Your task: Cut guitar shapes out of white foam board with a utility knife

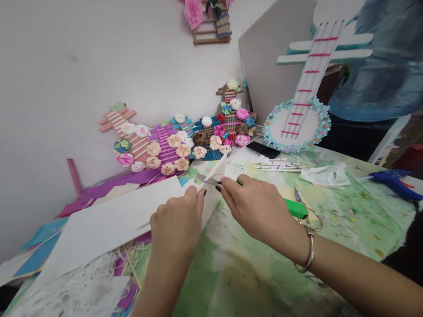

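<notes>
My right hand (257,206) is closed round a green box cutter (296,208). Its bare blade points left and lies against the edge of a white sheet of board (210,205). My left hand (177,226) grips that board, thumb on top near the blade tip; most of its fingers are hidden behind the hand. Just beyond the right wrist lies a pair of scissors (313,216), partly covered by the cutter's handle. To the left of my left hand rests a large white board (115,223).
White string (70,291) lies tangled at the lower left. Flower-covered craft instruments (170,145) lean on the wall. A white lute-shaped model (301,110) stands at right, near a phone (263,149), pens (279,166), crumpled tissue (326,176) and a blue glue gun (395,183).
</notes>
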Demonstrator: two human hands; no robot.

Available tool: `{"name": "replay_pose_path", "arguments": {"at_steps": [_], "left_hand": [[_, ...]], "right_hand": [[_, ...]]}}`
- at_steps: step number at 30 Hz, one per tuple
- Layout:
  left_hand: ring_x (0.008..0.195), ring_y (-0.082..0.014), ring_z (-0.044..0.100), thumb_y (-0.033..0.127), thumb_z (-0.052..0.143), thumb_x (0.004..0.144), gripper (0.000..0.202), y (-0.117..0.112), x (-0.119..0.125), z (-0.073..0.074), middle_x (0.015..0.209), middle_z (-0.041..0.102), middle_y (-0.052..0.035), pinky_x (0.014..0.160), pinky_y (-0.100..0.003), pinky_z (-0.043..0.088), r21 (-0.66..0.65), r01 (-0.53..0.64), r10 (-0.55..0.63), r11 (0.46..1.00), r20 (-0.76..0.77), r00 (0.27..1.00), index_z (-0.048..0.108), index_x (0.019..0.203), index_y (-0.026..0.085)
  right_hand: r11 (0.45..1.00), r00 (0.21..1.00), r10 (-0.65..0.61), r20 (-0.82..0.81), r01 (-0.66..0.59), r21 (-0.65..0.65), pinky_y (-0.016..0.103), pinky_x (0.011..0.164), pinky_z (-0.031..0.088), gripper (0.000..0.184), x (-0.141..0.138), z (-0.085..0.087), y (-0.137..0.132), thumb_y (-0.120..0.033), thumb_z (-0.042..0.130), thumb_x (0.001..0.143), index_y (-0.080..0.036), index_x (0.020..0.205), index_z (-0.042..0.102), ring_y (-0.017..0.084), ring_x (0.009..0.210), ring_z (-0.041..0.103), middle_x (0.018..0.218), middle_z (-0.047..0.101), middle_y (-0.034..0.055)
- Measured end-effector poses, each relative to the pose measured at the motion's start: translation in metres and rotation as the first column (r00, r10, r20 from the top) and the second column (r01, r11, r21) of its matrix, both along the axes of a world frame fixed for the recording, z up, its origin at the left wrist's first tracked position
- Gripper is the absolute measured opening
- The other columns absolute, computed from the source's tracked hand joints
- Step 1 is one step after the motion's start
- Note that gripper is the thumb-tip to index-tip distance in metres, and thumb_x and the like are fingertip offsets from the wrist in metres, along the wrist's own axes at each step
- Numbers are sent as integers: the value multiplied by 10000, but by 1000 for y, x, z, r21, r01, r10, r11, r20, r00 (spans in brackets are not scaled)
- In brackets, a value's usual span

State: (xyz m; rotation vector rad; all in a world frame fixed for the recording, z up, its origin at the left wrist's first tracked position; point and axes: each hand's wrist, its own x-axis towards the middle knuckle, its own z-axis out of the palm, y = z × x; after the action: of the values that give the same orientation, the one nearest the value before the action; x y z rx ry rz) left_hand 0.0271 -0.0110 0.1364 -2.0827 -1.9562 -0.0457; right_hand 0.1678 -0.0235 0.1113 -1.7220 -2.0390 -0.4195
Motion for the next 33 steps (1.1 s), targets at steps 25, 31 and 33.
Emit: {"name": "replay_pose_path", "arguments": {"at_steps": [25, 31, 33], "left_hand": [[655, -281, 644, 404, 202, 917, 393, -4, 1, -3, 666, 639, -84, 551, -323, 423, 34, 4, -3, 999, -39, 999, 548, 881, 219], [683, -291, 645, 410, 204, 915, 396, -5, 0, 0, 684, 644, -80, 567, -334, 424, 2, 4, -4, 1000, -34, 999, 554, 891, 226], [685, -298, 644, 409, 200, 915, 400, -5, 1, 0, 686, 644, -81, 566, -339, 423, 2, 2, -2, 1000, -34, 999, 556, 894, 228]], "right_hand": [[999, 999, -10, 36, 12, -35, 272, 479, 118, 332, -3, 4, 3, -369, 215, 950, -217, 894, 505, 155, 558, 513, 691, 520, 37], [999, 1000, -14, 21, 14, -40, 274, 483, 110, 313, 3, 1, 3, -371, 230, 948, -227, 908, 506, 149, 548, 502, 691, 526, 30], [999, 1000, -14, 20, 15, -50, 275, 484, 114, 320, 4, 1, 3, -373, 227, 948, -228, 915, 509, 149, 550, 505, 693, 529, 32]]}}
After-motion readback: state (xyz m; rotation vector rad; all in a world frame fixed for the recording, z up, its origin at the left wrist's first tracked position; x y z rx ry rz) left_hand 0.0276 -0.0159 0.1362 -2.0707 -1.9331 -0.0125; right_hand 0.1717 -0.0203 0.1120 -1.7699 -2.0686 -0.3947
